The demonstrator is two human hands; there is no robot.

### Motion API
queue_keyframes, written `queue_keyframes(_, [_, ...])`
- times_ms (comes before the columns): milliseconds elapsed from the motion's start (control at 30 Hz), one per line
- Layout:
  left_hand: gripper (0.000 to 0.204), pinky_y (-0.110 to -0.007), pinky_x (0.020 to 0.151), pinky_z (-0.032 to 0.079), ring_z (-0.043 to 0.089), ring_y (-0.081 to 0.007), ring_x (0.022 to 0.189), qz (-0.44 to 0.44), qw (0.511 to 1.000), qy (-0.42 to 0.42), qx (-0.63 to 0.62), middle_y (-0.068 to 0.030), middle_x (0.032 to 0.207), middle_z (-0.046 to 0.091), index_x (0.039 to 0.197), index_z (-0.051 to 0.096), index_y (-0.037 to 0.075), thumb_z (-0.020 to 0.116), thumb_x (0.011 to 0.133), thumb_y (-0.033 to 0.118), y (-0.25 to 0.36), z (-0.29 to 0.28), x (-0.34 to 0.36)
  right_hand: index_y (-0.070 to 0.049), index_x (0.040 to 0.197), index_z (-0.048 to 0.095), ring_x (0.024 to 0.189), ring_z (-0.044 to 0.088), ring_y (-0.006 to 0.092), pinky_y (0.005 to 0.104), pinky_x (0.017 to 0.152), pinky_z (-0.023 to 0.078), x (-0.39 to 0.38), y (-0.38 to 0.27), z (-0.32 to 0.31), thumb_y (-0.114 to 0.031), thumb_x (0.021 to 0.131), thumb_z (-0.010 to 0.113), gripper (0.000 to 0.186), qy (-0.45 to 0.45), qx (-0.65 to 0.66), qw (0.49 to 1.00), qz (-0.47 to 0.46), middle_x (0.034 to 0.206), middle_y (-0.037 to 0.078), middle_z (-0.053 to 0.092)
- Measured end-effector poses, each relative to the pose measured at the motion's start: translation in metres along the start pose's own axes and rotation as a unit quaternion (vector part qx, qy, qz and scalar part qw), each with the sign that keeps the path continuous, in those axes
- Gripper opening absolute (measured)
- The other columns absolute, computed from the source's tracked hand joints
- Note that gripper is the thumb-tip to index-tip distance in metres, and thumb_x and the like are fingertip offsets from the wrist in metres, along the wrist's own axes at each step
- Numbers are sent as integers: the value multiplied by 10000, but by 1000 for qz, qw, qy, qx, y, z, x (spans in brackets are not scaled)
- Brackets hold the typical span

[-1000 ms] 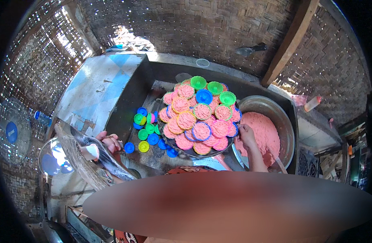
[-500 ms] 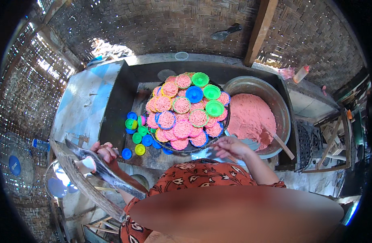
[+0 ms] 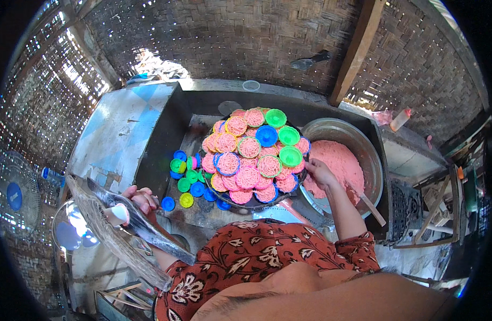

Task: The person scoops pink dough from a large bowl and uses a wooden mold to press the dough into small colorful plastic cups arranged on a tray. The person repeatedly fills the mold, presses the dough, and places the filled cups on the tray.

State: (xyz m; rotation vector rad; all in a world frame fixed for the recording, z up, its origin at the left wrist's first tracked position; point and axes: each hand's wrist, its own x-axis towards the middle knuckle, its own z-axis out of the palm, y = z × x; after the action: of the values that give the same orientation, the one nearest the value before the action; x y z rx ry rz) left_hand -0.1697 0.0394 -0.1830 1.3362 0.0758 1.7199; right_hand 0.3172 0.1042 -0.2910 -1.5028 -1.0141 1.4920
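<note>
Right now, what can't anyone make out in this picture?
All in the head view:
Left hand: the forearm behind it, partly hidden by the long dark board.
Right hand: its exact grip, too small to tell.
Tray: its floor, covered by pink-filled cups.
Pale stick: far end, obscured by pink mixture.

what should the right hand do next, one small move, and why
Perhaps draw the rim of the round, dark tray toward the body, turning it slightly: the right hand is at its right edge, and three bare, round green plastic cups and a blue one sit toward the far right, while cups of pink noodle-like strands fill the near side.
</note>
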Motion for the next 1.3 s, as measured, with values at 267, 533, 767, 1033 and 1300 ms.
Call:
queue_keyframes(267, [749,-358,718,423,473,-209,503,21,991,73,108,-19,521,437,1175,429,-75,536,743,528,-4,1,-10,-21,1048,418,666,607,170,254,534,526,-75,10,65,-184,884,491,243,-26,202,973,110,849,85,583])
queue_keyframes(533, [767,-377,676,469,519,-241,596,-8,999,2,37,-42,553,471,1185,412,-79,583,722,507,-13,1,5,6,1063,469,761,618,172,269,633,537,-96,9,37,-173,865,527,273,-152,111,971,145,909,100,591])
queue_keyframes(767, [752,-400,545,508,511,-287,673,-14,999,-35,25,-75,574,478,1215,378,-79,557,744,480,-12,-6,9,-20,976,525,536,569,121,218,405,421,-36,4,1,-241,905,447,245,-41,103,992,54,708,83,588])
queue_keyframes(1033, [761,-386,578,474,535,-299,733,-38,999,-24,24,-104,636,535,1215,371,-82,605,736,462,-10,-13,2,-13,905,502,519,579,171,268,466,496,-38,16,20,-224,900,446,218,2,58,997,57,668,78,544])
queue_keyframes(1300, [779,-370,808,397,574,-263,620,-60,995,-81,-7,-120,665,584,1176,385,-145,610,734,456,-23,-3,18,-4,960,443,599,622,220,296,564,538,-97,14,65,-181,887,484,195,-78,213,961,161,768,151,592])
